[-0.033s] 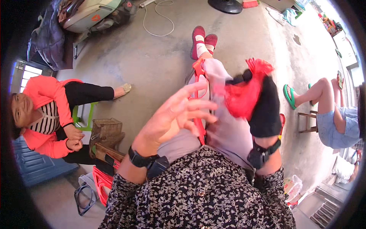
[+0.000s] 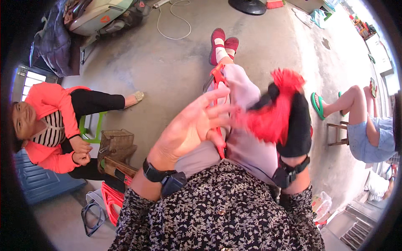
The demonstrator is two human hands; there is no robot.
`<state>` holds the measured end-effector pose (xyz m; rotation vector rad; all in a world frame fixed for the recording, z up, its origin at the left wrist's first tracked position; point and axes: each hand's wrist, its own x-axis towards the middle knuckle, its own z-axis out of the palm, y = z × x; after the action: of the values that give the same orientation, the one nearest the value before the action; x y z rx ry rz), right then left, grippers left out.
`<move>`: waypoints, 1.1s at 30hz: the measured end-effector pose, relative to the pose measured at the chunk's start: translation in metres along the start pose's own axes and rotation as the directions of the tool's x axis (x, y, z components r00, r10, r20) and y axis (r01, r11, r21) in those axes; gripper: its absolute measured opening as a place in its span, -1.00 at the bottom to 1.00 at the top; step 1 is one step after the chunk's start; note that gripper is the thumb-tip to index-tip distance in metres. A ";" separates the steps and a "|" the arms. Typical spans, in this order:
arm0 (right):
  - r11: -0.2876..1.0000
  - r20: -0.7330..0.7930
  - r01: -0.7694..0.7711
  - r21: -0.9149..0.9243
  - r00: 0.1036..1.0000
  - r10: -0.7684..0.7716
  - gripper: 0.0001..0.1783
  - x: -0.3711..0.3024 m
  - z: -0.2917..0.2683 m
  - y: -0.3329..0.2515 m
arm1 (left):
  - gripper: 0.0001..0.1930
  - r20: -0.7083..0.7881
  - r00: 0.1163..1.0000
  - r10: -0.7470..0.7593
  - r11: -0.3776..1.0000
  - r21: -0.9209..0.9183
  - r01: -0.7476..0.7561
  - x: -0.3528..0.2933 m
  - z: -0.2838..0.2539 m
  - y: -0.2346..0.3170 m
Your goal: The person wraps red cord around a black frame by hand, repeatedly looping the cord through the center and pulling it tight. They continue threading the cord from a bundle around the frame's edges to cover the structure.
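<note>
My left hand is bare and held up over my lap. Its palm and spread fingers show, and its blurred fingertips are close to the red material; whether they touch it I cannot tell. Black fabric like a glove covers my right hand from the wrist up. Bunched red and black fabric sits in that hand, with a wrinkled red tuft sticking out at the top. Blur hides the right fingers. A black band with a small box is on each wrist. Between my legs runs a red strap-like piece.
A person in a coral jacket sits at left beside a worn wooden piece and red chairs. Another person on a wooden stool sits at right. A scooter and white cable are farther off.
My right hand has shifted slightly right and down with the red fabric. The left fingers have straightened a little and come nearer the fabric.
</note>
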<state>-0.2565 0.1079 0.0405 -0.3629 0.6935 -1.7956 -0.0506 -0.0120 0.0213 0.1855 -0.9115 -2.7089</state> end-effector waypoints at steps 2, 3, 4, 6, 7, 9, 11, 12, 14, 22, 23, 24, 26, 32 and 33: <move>0.998 0.048 -0.054 0.010 0.997 0.053 -0.49 -0.017 -0.004 -0.002 | -0.46 -0.152 0.983 0.107 0.943 -0.298 -0.148 0.006 0.007 0.007; 0.994 0.100 -0.105 0.022 0.990 0.103 -0.49 -0.025 -0.008 -0.006 | -0.47 -0.206 0.971 0.122 0.883 -0.424 -0.202 -0.002 -0.004 0.011; 0.986 0.155 -0.162 0.028 0.975 0.156 -0.50 -0.030 -0.011 -0.008 | -0.47 -0.208 0.970 0.125 0.883 -0.422 -0.204 -0.013 -0.015 0.016; 0.960 0.268 -0.277 0.031 0.928 0.259 -0.49 -0.033 -0.012 -0.009 | -0.51 -0.156 0.969 0.191 0.862 -0.446 -0.242 -0.038 -0.029 0.026; 0.932 0.041 -0.238 -0.274 0.965 0.258 -0.51 -0.029 -0.013 -0.004 | -0.51 -0.155 0.970 0.189 0.864 -0.444 -0.239 -0.051 -0.033 0.025; 0.658 -0.179 -0.275 -0.701 0.961 0.211 -0.51 -0.017 -0.016 0.018 | -0.55 -0.455 0.889 0.057 0.971 -0.181 -0.155 -0.078 -0.038 0.019; 0.277 -0.061 -0.093 -0.956 0.991 0.123 -0.48 -0.010 -0.035 0.057 | -0.57 -0.507 0.860 0.050 0.996 -0.042 -0.083 -0.102 -0.040 0.013; 0.190 -0.034 -0.055 -0.980 0.993 0.111 -0.52 -0.010 -0.026 0.068 | -0.59 -0.561 0.826 0.058 0.996 0.089 -0.009 -0.114 -0.041 0.011; 0.045 0.016 0.007 -0.999 0.982 0.190 -0.56 -0.006 -0.022 0.081 | -0.62 -0.610 0.790 0.059 0.987 0.156 0.046 -0.132 -0.043 0.009; -0.108 0.033 0.055 -0.993 0.979 0.201 -0.59 0.001 -0.014 0.100 | -0.81 -0.646 0.763 -0.006 0.818 0.435 0.375 -0.198 -0.055 -0.001; -0.099 0.053 0.074 -0.992 0.979 0.198 -0.60 0.002 -0.013 0.100 | -0.82 -0.575 0.817 -0.040 0.867 0.387 0.314 -0.199 -0.056 0.000; -0.101 0.050 0.071 -0.992 0.979 0.195 -0.60 0.002 -0.013 0.099 | -0.84 -0.493 0.868 -0.063 0.910 0.329 0.253 -0.197 -0.056 0.001; -0.049 0.050 0.063 -0.997 0.970 0.238 -0.57 0.003 -0.015 0.094 | -0.81 -0.603 0.798 0.001 0.833 0.442 0.333 -0.180 -0.052 0.004; 0.079 0.036 0.016 -0.997 0.963 0.266 -0.49 -0.008 -0.033 0.088 | -0.67 -0.385 0.916 0.114 0.824 0.551 0.129 -0.112 0.036 0.038; 0.079 0.034 0.014 -0.997 0.965 0.260 -0.49 -0.008 -0.033 0.087 | -0.67 -0.380 0.918 0.110 0.822 0.554 0.130 -0.105 0.048 0.043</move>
<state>-0.2066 0.1068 -0.0379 -1.3679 1.7293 -0.7422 0.0487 0.0139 0.0888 0.8301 -1.5493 -2.1833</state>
